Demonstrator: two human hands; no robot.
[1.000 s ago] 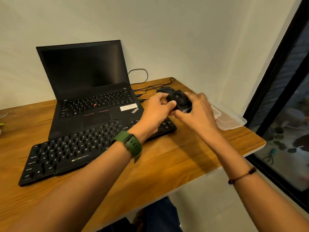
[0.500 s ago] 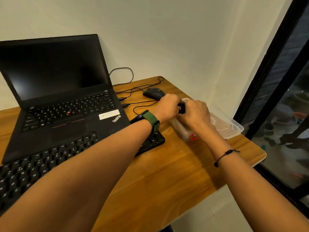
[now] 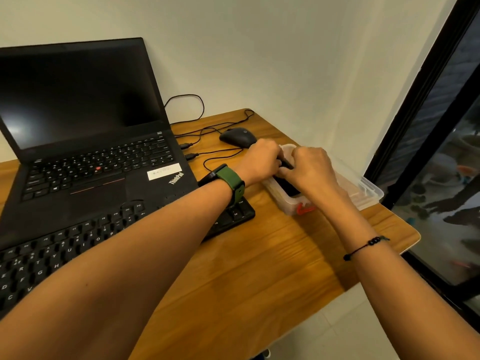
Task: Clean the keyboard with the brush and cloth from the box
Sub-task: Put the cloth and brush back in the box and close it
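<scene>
Fingers of both hands curl down into the clear plastic box [image 3: 291, 203], where they close around a dark item that lies inside it; whether this is the brush or the cloth cannot be told, since the hands cover most of it. Left hand [image 3: 261, 161] sits over the box's far left corner, its knuckles bent and its fingertips hidden against the dark item. Right hand [image 3: 310, 168] comes in over the middle of the box, thumb and fingers bent toward the left hand, so that the two hands nearly touch above the opening. A green watch [image 3: 230, 181] wraps the left wrist, and a thin black bracelet [image 3: 366, 246] circles the right wrist.

Measured from the box: it rests on the wooden desk [image 3: 259, 268] near the desk's right edge, a red mark showing on its near wall. Its clear lid [image 3: 363, 189] lies just beside it on the right. A black mouse [image 3: 237, 137] sits just beyond the box to the left, its cable running toward the laptop [image 3: 85, 141]. The black keyboard [image 3: 85, 242] lies to the left of the box, its right end near the box's front corner, partly under the left forearm, and its far edge overlaps the laptop's front.
</scene>
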